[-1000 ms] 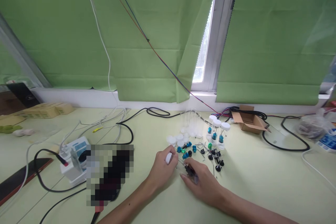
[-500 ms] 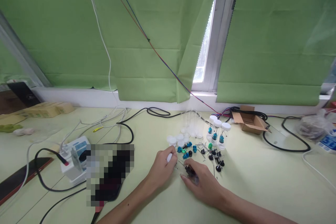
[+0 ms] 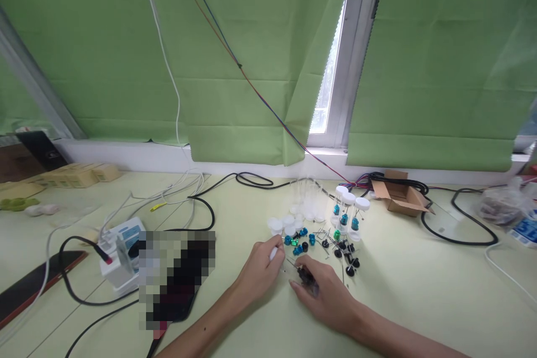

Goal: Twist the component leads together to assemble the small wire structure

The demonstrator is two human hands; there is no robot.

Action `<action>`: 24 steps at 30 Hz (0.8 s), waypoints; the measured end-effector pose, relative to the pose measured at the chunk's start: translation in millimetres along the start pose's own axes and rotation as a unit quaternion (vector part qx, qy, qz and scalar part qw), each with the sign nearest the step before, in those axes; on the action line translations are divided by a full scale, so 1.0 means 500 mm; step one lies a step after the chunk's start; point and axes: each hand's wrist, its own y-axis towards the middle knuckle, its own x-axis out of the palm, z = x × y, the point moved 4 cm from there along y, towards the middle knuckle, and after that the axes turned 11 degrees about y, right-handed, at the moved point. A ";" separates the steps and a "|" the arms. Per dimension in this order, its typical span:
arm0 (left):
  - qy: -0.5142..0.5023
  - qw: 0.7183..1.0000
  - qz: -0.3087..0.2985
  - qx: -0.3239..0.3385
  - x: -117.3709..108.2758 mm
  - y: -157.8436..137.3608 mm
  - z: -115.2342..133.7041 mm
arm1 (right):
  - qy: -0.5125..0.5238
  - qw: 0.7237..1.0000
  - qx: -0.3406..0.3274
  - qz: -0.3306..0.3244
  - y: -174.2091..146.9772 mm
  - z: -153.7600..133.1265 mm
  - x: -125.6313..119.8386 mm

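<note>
Black part (image 3: 307, 278), gripped in the right hand (image 3: 325, 293) low over the table (image 3: 411, 285).

It was half hidden by the fingers clamped on it, and the clear plastic around it could barely be made out. A white cap (image 3: 273, 253), mostly covered, was pinched by the left hand (image 3: 260, 264); whether it was joined to the plastic could not be told. Beyond, blue pieces (image 3: 298, 249) were crowded near white-capped tubes (image 3: 347, 199); to the left, a dark device (image 3: 180, 279) was obscured by pixelation.
</note>
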 end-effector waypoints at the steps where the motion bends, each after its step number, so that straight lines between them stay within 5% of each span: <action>1: -0.001 1.000 0.001 -0.004 0.001 0.000 -0.001 | 0.000 1.000 0.000 0.001 0.000 0.001 0.001; 24: 0.004 1.000 0.017 -0.026 0.006 -0.003 0.004 | -0.020 1.000 -0.005 0.019 -0.009 0.013 0.005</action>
